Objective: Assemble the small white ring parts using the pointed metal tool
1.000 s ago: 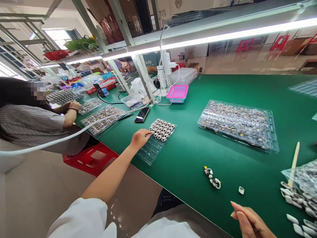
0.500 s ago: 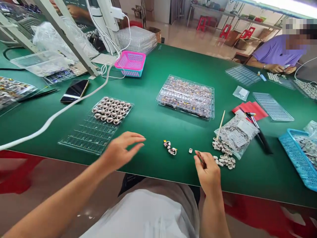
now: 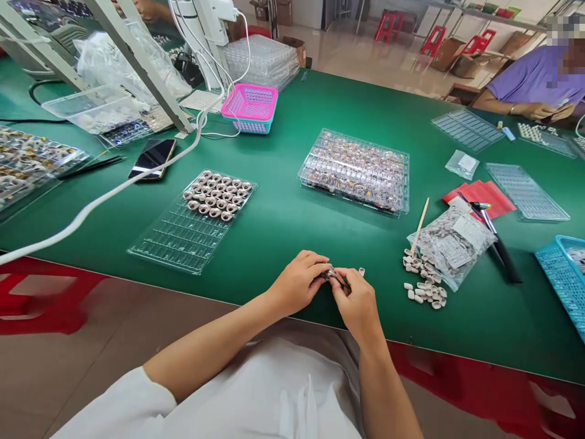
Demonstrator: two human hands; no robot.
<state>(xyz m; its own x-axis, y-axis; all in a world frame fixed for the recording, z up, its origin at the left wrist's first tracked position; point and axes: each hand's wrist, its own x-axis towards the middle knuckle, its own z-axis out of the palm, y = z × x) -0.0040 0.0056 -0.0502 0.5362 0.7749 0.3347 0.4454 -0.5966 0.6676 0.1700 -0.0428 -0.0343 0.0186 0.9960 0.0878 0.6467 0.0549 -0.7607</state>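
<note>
My left hand (image 3: 297, 283) is closed in a pinch near the table's front edge, holding a small wired electronic part (image 3: 328, 273), mostly hidden by the fingers. Against it comes my right hand (image 3: 359, 302), its fingers wrapped round dark slim tweezers (image 3: 341, 283). Just beyond the right fingers lies a single small white cap (image 3: 361, 271), partly covered. A loose heap of similar white caps (image 3: 429, 291) is farther right. To the left, a clear compartment tray (image 3: 167, 247) carries rows of pale ring-shaped pieces (image 3: 217, 198) in its far half.
Stacked clear trays of parts (image 3: 356, 171) stand ahead. On the right are a bag of small pieces (image 3: 450, 244), a black-handled tool (image 3: 503, 253) and a blue basket (image 3: 560, 280). A white cable (image 3: 100, 213) crosses the left side. A co-worker (image 3: 530, 79) sits across the table.
My left hand has moved right and closed on a wired part that lay on the table. My right hand has moved left to meet it. The view has shifted slightly.
</note>
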